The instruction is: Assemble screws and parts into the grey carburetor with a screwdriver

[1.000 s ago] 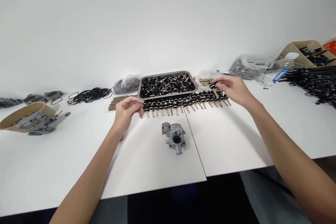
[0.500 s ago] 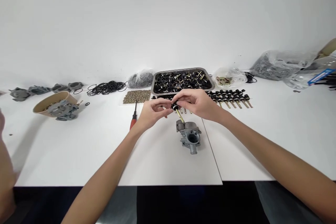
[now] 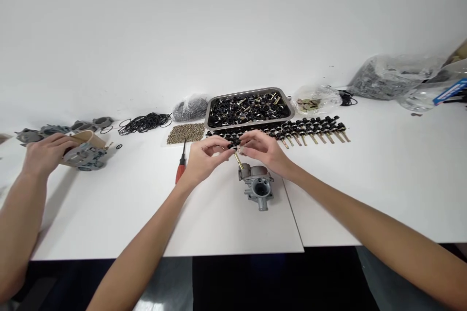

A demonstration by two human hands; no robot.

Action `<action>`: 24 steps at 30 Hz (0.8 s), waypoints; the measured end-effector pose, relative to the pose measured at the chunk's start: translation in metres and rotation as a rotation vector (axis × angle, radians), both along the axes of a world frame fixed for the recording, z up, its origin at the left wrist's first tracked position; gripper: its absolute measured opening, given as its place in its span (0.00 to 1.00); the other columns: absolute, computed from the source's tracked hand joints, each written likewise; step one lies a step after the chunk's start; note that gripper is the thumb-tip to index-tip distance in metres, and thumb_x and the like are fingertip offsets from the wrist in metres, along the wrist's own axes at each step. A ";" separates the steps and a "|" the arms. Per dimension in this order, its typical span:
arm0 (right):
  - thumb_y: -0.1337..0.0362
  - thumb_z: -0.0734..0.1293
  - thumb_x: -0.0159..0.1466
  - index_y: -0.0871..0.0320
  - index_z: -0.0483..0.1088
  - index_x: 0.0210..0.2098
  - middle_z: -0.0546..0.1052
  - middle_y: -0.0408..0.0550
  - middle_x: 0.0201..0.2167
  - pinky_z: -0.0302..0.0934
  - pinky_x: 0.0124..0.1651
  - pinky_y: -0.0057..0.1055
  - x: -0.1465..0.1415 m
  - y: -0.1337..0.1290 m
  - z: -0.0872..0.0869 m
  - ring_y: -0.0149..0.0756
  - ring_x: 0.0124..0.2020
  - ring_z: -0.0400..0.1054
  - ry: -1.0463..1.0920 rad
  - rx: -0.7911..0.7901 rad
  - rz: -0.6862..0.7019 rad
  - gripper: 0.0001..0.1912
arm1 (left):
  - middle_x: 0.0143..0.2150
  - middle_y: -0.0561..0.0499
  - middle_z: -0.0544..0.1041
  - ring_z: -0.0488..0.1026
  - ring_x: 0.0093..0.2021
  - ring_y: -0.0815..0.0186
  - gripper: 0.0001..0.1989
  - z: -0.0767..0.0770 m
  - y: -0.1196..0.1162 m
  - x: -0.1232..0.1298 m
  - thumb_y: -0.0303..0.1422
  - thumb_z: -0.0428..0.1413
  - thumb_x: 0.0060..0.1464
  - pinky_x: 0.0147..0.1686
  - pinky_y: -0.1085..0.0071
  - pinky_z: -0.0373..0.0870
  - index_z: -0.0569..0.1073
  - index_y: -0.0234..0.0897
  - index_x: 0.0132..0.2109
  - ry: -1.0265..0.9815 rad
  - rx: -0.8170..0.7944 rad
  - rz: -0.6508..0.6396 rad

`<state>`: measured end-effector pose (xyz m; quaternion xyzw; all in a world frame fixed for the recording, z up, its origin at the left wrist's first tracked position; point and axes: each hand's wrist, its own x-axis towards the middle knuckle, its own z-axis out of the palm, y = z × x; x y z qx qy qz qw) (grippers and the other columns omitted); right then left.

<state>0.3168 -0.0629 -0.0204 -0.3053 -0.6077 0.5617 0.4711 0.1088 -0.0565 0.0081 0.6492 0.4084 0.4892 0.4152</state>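
Between my two hands is a black-capped plunger [image 3: 238, 159] with a brass-coloured stem that points down toward the carburetor. My left hand [image 3: 207, 158] pinches its black cap from the left. From the other side, the fingertips of my right hand [image 3: 263, 153] close on the same cap, which they partly hide. Just below stands a grey metal carburetor [image 3: 260, 187], its round bore facing me; neither hand touches it. The stem's lower end overlaps the carburetor's upper left in view, and I cannot tell if they touch.
Rows of similar plungers [image 3: 317, 129] lie before a metal tray [image 3: 291, 115] of black parts. Left are a red-handled screwdriver [image 3: 180, 172], brass pieces [image 3: 185, 133] and black rings [image 3: 146, 123]. A co-worker's hand [image 3: 45, 155] is at a tan container [image 3: 97, 140] beside another carburetor [image 3: 85, 156].
My hands still hold the plunger together, with small finger shifts. The co-worker's hand has come in from the left to the tan container. The whole view has shifted slightly.
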 end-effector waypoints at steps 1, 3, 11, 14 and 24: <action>0.56 0.72 0.64 0.58 0.72 0.49 0.77 0.50 0.46 0.69 0.47 0.33 0.001 0.001 -0.003 0.35 0.44 0.73 -0.014 -0.025 0.075 0.17 | 0.36 0.48 0.80 0.76 0.30 0.71 0.12 0.001 -0.001 -0.003 0.37 0.70 0.43 0.31 0.71 0.80 0.81 0.34 0.33 0.046 0.052 0.044; 0.55 0.69 0.67 0.60 0.73 0.48 0.78 0.51 0.43 0.67 0.47 0.31 0.003 0.002 -0.006 0.34 0.44 0.73 -0.062 -0.068 0.230 0.16 | 0.36 0.49 0.79 0.75 0.32 0.72 0.10 0.003 -0.011 -0.009 0.36 0.69 0.46 0.35 0.72 0.79 0.81 0.36 0.35 0.167 0.208 0.175; 0.53 0.64 0.69 0.62 0.77 0.35 0.77 0.49 0.35 0.61 0.42 0.28 -0.006 -0.013 -0.005 0.32 0.36 0.69 -0.113 -0.083 0.369 0.19 | 0.33 0.51 0.77 0.75 0.31 0.70 0.12 -0.025 -0.113 -0.016 0.37 0.68 0.47 0.34 0.71 0.78 0.78 0.35 0.35 0.035 0.005 0.724; 0.54 0.64 0.69 0.62 0.76 0.35 0.77 0.48 0.35 0.61 0.40 0.27 -0.013 -0.021 -0.007 0.31 0.35 0.68 -0.095 -0.118 0.375 0.17 | 0.25 0.53 0.76 0.72 0.25 0.71 0.15 -0.034 -0.136 -0.006 0.39 0.70 0.44 0.30 0.73 0.74 0.77 0.34 0.34 -0.055 -0.229 0.848; 0.54 0.64 0.69 0.61 0.75 0.35 0.76 0.49 0.35 0.61 0.38 0.27 -0.015 -0.024 -0.007 0.31 0.35 0.68 -0.083 -0.116 0.380 0.17 | 0.21 0.52 0.75 0.72 0.23 0.71 0.16 -0.034 -0.142 0.017 0.40 0.70 0.43 0.30 0.72 0.71 0.75 0.34 0.33 -0.179 -0.337 0.782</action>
